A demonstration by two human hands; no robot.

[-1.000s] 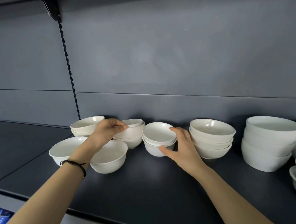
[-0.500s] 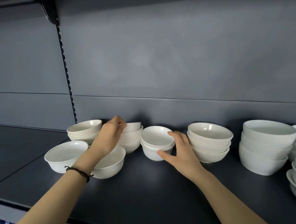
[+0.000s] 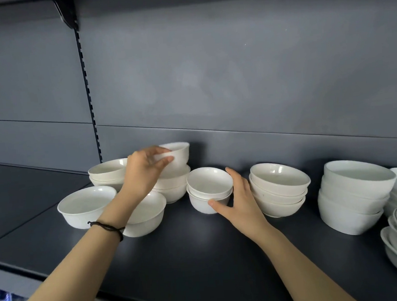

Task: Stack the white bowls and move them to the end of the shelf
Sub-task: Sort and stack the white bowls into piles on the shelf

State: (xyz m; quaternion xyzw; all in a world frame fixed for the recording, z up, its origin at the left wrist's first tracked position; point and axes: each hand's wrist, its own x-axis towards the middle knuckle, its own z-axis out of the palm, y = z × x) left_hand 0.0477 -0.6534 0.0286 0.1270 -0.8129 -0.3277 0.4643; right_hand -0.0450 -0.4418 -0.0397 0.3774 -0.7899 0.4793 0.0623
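Lifting top bowl [image 3: 179,154] | left hand [image 3: 145,172] clamped on its wall, holding it just above the back stack [image 3: 174,186] | right hand [image 3: 240,199] curled round the two-bowl stack [image 3: 209,189] on the shelf [image 3: 199,255] | advice: carry the bowl level, centre it over the steadied stack, lower gently so that nothing tips.

Just one view is used: it's worn on the head, pointed forward and a bit downward at the shelf [image 3: 199,262], kept within arm's reach, with the back panel [image 3: 235,78] faced nearly square-on.
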